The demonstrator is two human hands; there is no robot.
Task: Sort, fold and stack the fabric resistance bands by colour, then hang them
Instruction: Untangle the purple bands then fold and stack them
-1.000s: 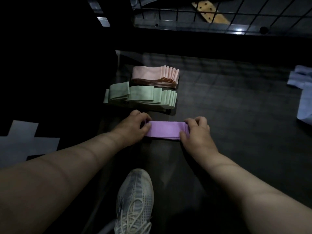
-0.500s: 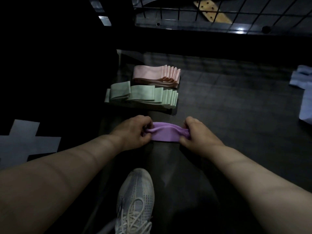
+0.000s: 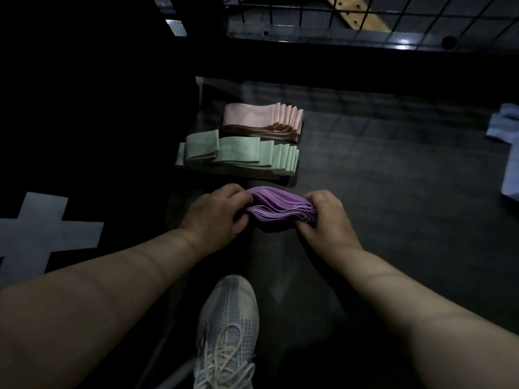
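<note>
Purple bands [image 3: 281,206] gripped at each end by left hand [image 3: 217,217] and right hand [image 3: 327,220]; stacking step, next probably squaring them beside the green stack [image 3: 238,155].

Matt cloth purple bands [image 3: 280,207], glossy dark floor [image 3: 393,178], seemingly metal wire grid [image 3: 365,12]

purple bands [image 3: 280,207], a folded stack bowed upward in the middle, layered edges showing along the near side, gripped at its ends by the left hand [image 3: 216,217] and right hand [image 3: 328,223]. at its 11 o'clock lies the flat green stack [image 3: 238,157], and at that one's 12 o'clock the pink stack [image 3: 261,122], both stepped at the right end
</note>
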